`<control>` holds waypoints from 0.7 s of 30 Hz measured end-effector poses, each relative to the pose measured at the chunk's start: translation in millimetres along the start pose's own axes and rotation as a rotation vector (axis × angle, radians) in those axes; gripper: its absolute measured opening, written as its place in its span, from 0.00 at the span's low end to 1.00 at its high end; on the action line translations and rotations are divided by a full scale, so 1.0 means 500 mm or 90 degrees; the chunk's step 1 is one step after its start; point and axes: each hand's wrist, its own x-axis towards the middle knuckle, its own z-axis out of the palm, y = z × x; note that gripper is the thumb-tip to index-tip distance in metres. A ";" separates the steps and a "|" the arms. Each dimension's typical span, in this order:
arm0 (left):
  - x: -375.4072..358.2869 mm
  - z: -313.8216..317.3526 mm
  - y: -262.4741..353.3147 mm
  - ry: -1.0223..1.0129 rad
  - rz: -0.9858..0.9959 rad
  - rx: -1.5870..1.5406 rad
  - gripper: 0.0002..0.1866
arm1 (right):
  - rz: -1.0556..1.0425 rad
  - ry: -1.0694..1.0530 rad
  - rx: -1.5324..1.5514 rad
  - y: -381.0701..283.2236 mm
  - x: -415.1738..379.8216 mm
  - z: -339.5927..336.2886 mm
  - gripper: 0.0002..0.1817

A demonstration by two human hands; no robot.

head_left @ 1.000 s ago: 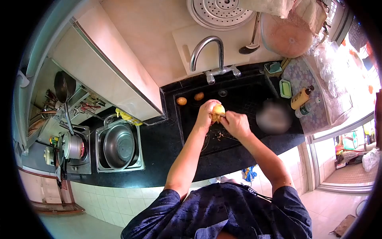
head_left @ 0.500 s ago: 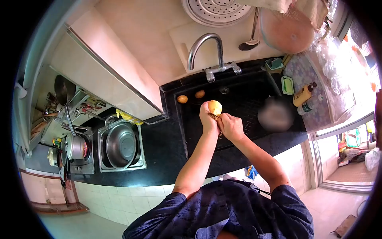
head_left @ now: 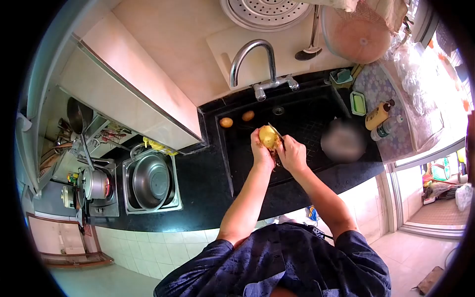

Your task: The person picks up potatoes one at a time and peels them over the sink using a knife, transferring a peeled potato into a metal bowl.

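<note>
Pale yellow potato sits gripped in the left hand above the black sink; the right hand is wrapped around a thin tool, perhaps a knife, beside it.

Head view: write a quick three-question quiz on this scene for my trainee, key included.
1. Count: how many brown potatoes are visible lying loose in the sink?
2. True or false: the metal bowl sits directly under the faucet.
3. Fill in: the ___ hand cups the yellow potato.

Key:
1. Two.
2. False; the metal bowl is well to the picture's left of the faucet.
3. Left hand.
</note>
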 end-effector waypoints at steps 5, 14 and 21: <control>0.014 -0.014 -0.028 0.017 0.047 -0.003 0.19 | -0.009 -0.049 -0.018 0.004 -0.018 0.004 0.14; 0.026 -0.037 -0.044 0.066 0.042 0.084 0.18 | -0.025 -0.087 -0.003 0.027 -0.041 0.014 0.13; 0.028 -0.079 0.023 -0.169 0.072 0.359 0.18 | 0.071 -0.152 0.019 0.042 -0.001 -0.029 0.18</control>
